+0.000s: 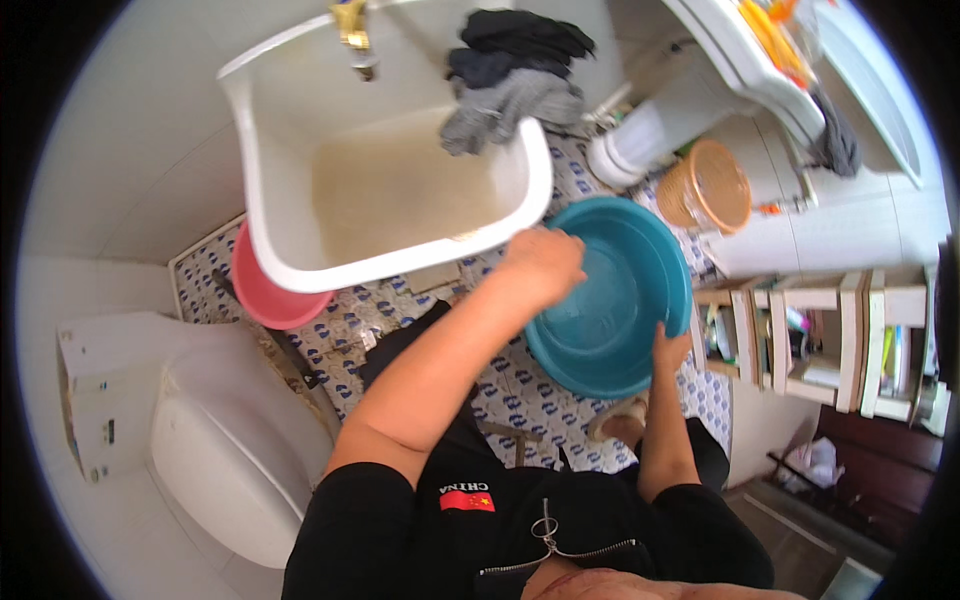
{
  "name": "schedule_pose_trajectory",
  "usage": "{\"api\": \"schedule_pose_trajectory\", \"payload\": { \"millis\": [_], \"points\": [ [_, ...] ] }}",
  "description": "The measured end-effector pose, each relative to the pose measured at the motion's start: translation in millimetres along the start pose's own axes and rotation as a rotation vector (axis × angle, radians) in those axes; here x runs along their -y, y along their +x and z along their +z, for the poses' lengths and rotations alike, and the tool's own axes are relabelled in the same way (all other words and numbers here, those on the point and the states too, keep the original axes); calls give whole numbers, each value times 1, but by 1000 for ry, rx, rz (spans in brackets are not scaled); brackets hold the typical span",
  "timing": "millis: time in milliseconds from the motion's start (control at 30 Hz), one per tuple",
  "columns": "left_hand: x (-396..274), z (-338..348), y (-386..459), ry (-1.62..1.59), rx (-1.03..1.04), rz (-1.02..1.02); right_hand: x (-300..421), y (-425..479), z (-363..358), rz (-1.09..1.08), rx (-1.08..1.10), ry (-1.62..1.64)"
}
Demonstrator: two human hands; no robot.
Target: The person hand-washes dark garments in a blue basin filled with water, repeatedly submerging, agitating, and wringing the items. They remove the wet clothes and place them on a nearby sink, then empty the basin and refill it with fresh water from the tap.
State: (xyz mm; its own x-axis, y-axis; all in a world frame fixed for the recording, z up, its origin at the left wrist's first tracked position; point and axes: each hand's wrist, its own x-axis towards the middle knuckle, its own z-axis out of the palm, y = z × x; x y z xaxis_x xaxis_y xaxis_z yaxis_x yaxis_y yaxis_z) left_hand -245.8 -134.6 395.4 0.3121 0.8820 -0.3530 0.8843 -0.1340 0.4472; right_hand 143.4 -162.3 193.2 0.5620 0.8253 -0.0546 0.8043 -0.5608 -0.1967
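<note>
A round teal plastic basin (609,300) stands out in front of me, with clear liquid or a wet shine at its bottom. My right hand (670,349) grips its near right rim, thumb inside. My left hand (544,262), fingers curled, lies over the basin's left rim beside the corner of a white sink tub (405,262); whether it grips the rim is hidden. Cloudy brownish water (405,187) fills the tub's bottom. Grey cloth (517,109) hangs over the tub's right edge, touching dark clothes (517,49) above it. A gold-coloured faucet (352,30) juts over the tub.
A pink basin (277,300) sits under the tub's left corner. At left is a white toilet (217,450). A pedestal washbasin (757,67), a woven-look orange wastebasket (720,187) and a cluttered shelf (814,337) line the right. A small stool (517,435) is partly visible below.
</note>
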Motion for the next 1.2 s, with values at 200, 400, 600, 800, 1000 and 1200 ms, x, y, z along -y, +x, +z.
{"api": "schedule_pose_trajectory", "payload": {
  "millis": [200,400,600,800,1000,1200],
  "points": [
    [8,-2,-3,87,-59,-102,-79,-83,52,744,678,1005],
    [-39,-2,24,99,-80,-55,-122,-40,53,784,431,1272],
    [-50,-9,13,-43,-381,-44,-127,-19,-37,599,386,1319],
    [-53,-8,-25,-269,-871,-165,-152,-79,-222,376,520,1289],
    [-74,-13,-136,-1145,-640,42,-153,-105,-333,260,558,1152],
    [-81,-40,-275,-1853,-787,159,-94,-111,-394,-34,739,1136]
  ]
}}
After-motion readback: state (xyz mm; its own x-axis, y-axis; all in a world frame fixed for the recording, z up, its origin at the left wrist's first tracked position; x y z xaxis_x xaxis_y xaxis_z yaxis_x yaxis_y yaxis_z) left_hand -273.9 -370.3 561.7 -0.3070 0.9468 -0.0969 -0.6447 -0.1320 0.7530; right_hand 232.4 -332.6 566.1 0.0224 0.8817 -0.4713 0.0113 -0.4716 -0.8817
